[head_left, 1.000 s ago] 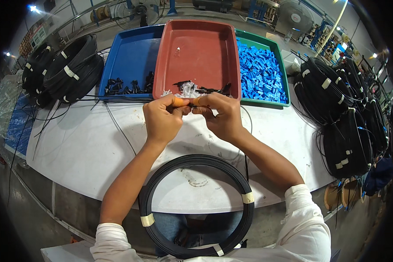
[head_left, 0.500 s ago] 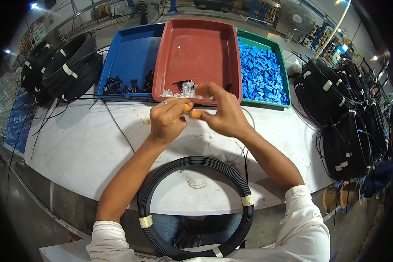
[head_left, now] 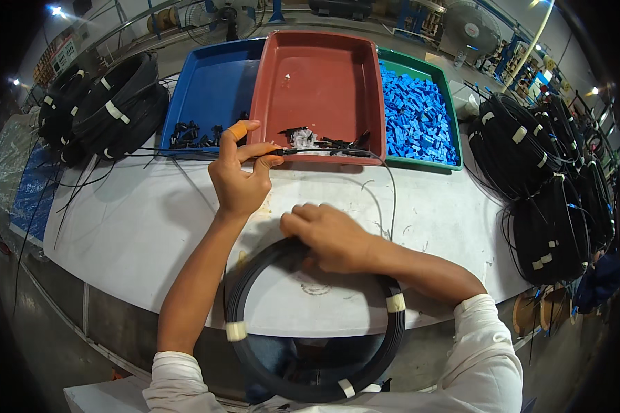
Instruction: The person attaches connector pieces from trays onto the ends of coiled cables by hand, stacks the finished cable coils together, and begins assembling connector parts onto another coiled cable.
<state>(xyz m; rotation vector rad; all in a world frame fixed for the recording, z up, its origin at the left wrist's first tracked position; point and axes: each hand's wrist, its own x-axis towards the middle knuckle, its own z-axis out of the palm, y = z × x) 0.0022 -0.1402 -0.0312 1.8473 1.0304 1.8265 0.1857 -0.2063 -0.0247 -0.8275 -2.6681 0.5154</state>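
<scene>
- At the near edge of the red tray (head_left: 320, 86), the left hand (head_left: 243, 175) pinches a cable (head_left: 334, 150) between the thumb and a finger beside it; its index finger, wrapped in orange, is lifted away from them.
- The cable is black, thin and smooth; it runs rightward from the pinch across the tray's front, then bends in a rounded curve down over the white table (head_left: 117, 220) toward the right forearm.
- At the far side of the coil (head_left: 395, 330), the right hand (head_left: 334, 237) is slightly blurred, with its fingers curled; I cannot tell whether they grip anything.
- The coil is a black ring of many close turns, bound by three visible pale tape bands; its far part lies on the table, and its near part reaches past the edge over the person's lap.
- White bits (head_left: 302, 140) and black scraps (head_left: 357, 143) lie along the red tray's near side.
- Left of it, a blue tray (head_left: 217, 82) holds black parts (head_left: 184, 135).
- Right of it, a green tray (head_left: 420, 164) holds many blue parts (head_left: 420, 113).
</scene>
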